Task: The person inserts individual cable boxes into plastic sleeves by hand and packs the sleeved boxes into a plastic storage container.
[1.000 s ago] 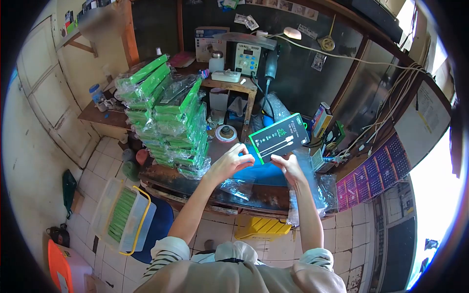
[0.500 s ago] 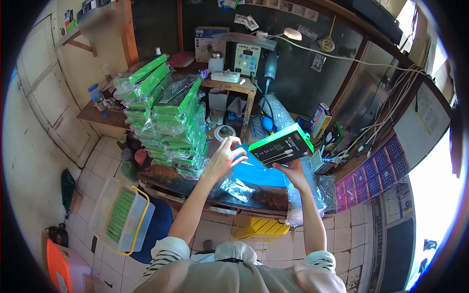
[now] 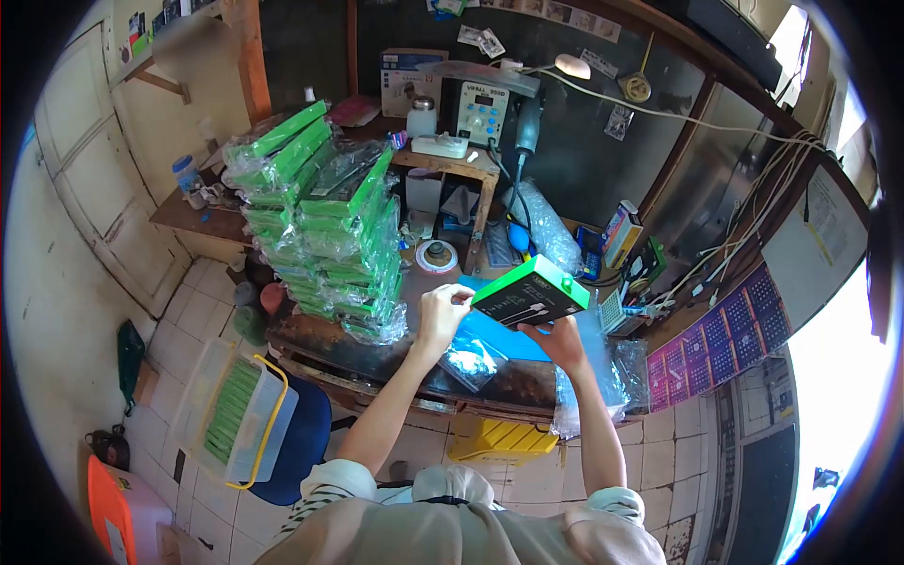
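A green-and-black cable box (image 3: 529,299) with a white cable printed on its face is held tilted above the bench. My right hand (image 3: 562,343) grips it from below, at the near right side. At the box's left edge is my left hand (image 3: 441,320), fingers pinched together; whatever is between the fingertips is too small to make out. Beneath lie a blue sheet (image 3: 499,335) and a crumpled clear plastic packet (image 3: 470,365). To the left rises a tall stack of plastic-wrapped green boxes (image 3: 325,226).
Clear plastic bags (image 3: 595,391) hang over the bench's front right edge. A soldering station (image 3: 482,113) stands on the back shelf. On the left, a clear bin (image 3: 204,400) of green boxes rests on a blue chair (image 3: 303,443). Below is a yellow container (image 3: 504,440).
The box has tilted and shifted slightly left. My left hand has moved right, from apart with spread fingers to a pinch at the box's left edge.
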Demonstrator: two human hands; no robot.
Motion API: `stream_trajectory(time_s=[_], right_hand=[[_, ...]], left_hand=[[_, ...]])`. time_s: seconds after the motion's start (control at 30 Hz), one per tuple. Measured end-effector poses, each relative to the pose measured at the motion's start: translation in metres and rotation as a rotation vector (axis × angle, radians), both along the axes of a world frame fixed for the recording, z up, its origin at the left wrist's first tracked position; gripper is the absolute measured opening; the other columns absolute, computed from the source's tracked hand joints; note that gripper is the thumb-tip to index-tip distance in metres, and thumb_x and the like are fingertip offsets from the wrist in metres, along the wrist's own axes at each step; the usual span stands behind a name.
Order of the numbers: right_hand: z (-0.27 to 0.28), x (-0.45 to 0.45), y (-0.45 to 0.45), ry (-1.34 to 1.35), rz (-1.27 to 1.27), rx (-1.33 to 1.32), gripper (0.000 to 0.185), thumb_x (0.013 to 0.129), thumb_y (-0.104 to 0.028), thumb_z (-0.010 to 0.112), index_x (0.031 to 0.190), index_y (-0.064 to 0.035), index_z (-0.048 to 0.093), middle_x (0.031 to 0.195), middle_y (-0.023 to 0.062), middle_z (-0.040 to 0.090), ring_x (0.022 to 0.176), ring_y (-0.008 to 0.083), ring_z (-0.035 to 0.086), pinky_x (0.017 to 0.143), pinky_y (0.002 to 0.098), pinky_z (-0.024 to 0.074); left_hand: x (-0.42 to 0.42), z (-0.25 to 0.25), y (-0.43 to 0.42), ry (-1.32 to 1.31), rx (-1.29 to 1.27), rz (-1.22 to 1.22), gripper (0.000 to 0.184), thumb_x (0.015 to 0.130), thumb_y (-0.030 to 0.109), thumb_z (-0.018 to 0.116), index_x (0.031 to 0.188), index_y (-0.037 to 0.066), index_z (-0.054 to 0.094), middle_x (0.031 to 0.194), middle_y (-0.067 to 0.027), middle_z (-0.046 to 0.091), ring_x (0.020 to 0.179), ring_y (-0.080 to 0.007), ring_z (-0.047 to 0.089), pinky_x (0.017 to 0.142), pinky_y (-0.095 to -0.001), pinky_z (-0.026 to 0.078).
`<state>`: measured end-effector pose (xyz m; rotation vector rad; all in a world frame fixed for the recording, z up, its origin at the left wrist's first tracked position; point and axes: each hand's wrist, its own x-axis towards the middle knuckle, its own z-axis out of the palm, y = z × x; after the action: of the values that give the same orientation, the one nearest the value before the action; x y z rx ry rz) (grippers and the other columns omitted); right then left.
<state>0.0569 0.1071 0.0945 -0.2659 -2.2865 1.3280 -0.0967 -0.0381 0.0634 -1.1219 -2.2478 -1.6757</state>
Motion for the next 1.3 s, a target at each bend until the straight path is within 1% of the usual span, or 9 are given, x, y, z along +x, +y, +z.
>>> stream_trajectory(time_s=[0.07, 0.17, 0.6, 0.9, 1.0, 1.03, 1.13, 1.17, 1.3], right_hand=[[0.004, 0.002, 0.000, -0.046, -0.022, 0.082, 0.034, 0.071, -0.002, 0.067, 0.102, 0.0025, 0.053, 0.090, 0.0111, 0.063, 0.084, 0.0179, 0.062, 0.071, 0.0301, 0.0534], [-0.002, 0.003, 0.004, -0.035, 0.003, 0.001, 0.033, 0.072, -0.002, 0.067, 0.101, 0.0041, 0.053, 0.091, 0.0107, 0.062, 0.083, 0.0176, 0.061, 0.073, 0.0305, 0.0526], [0.004, -0.001, -0.002, -0.024, -0.010, 0.205, 0.032, 0.072, -0.003, 0.066, 0.101, 0.0019, 0.054, 0.091, 0.0151, 0.062, 0.083, 0.0218, 0.063, 0.070, 0.0315, 0.0525], [-0.005, -0.005, -0.009, 0.029, -0.071, 0.410, 0.031, 0.068, -0.002, 0.067, 0.096, 0.0012, 0.054, 0.087, 0.0173, 0.060, 0.077, 0.0286, 0.062, 0.065, 0.0344, 0.0508], [0.000, -0.005, -0.011, 0.045, -0.043, 0.370, 0.032, 0.069, -0.003, 0.067, 0.098, 0.0017, 0.054, 0.087, 0.0170, 0.060, 0.077, 0.0277, 0.062, 0.066, 0.0334, 0.0512], [-0.003, -0.005, -0.008, 0.036, -0.053, 0.236, 0.032, 0.070, -0.002, 0.066, 0.099, 0.0022, 0.054, 0.087, 0.0159, 0.061, 0.078, 0.0239, 0.063, 0.067, 0.0320, 0.0519], [0.008, -0.002, -0.005, 0.009, -0.023, 0.182, 0.031, 0.071, -0.001, 0.066, 0.099, 0.0028, 0.054, 0.088, 0.0145, 0.061, 0.080, 0.0200, 0.063, 0.069, 0.0309, 0.0524], [0.011, -0.001, -0.004, 0.013, -0.006, 0.183, 0.031, 0.071, 0.000, 0.066, 0.099, 0.0027, 0.053, 0.090, 0.0134, 0.062, 0.080, 0.0181, 0.062, 0.070, 0.0302, 0.0523], [0.013, -0.002, -0.001, -0.007, 0.041, 0.125, 0.032, 0.071, -0.002, 0.067, 0.100, 0.0023, 0.054, 0.089, 0.0130, 0.061, 0.079, 0.0188, 0.062, 0.071, 0.0298, 0.0517]], left_hand=[[-0.002, -0.002, 0.001, -0.100, 0.057, -0.028, 0.014, 0.066, 0.002, 0.066, 0.080, 0.002, 0.063, 0.076, -0.0088, 0.064, 0.063, -0.0150, 0.063, 0.058, -0.0254, 0.050], [-0.004, 0.001, -0.002, -0.598, 0.286, -0.236, 0.020, 0.073, 0.000, 0.065, 0.091, -0.002, 0.054, 0.076, -0.0102, 0.063, 0.068, -0.0126, 0.062, 0.059, -0.0242, 0.052], [0.003, 0.005, -0.002, -0.164, 0.135, -0.068, 0.025, 0.070, -0.002, 0.061, 0.080, 0.004, 0.040, 0.063, -0.0072, 0.059, 0.058, -0.0137, 0.062, 0.054, -0.0246, 0.050], [-0.019, -0.007, 0.000, -0.226, -0.051, 0.011, 0.022, 0.063, 0.009, 0.063, 0.072, 0.005, 0.043, 0.058, -0.0100, 0.055, 0.055, -0.0163, 0.059, 0.054, -0.0299, 0.046], [-0.023, -0.001, -0.001, -0.291, 0.028, -0.146, 0.024, 0.063, 0.010, 0.068, 0.076, 0.004, 0.049, 0.065, -0.0069, 0.058, 0.062, -0.0147, 0.060, 0.058, -0.0295, 0.047], [-0.026, 0.003, -0.006, -0.518, 0.107, -0.337, 0.031, 0.064, 0.010, 0.070, 0.088, 0.004, 0.052, 0.081, -0.0068, 0.060, 0.076, -0.0164, 0.061, 0.069, -0.0294, 0.048], [-0.021, 0.018, -0.014, -0.161, 0.140, -0.453, 0.046, 0.065, 0.008, 0.071, 0.104, 0.004, 0.049, 0.096, -0.0085, 0.058, 0.091, -0.0190, 0.058, 0.081, -0.0303, 0.045], [-0.021, 0.024, -0.019, -0.120, 0.037, -0.510, 0.063, 0.063, 0.006, 0.071, 0.119, 0.006, 0.042, 0.107, -0.0110, 0.055, 0.102, -0.0199, 0.053, 0.087, -0.0313, 0.042], [-0.014, 0.039, -0.015, -0.241, -0.084, -0.617, 0.066, 0.065, -0.002, 0.068, 0.124, 0.010, 0.041, 0.106, -0.0093, 0.058, 0.101, -0.0163, 0.054, 0.088, -0.0313, 0.043]])
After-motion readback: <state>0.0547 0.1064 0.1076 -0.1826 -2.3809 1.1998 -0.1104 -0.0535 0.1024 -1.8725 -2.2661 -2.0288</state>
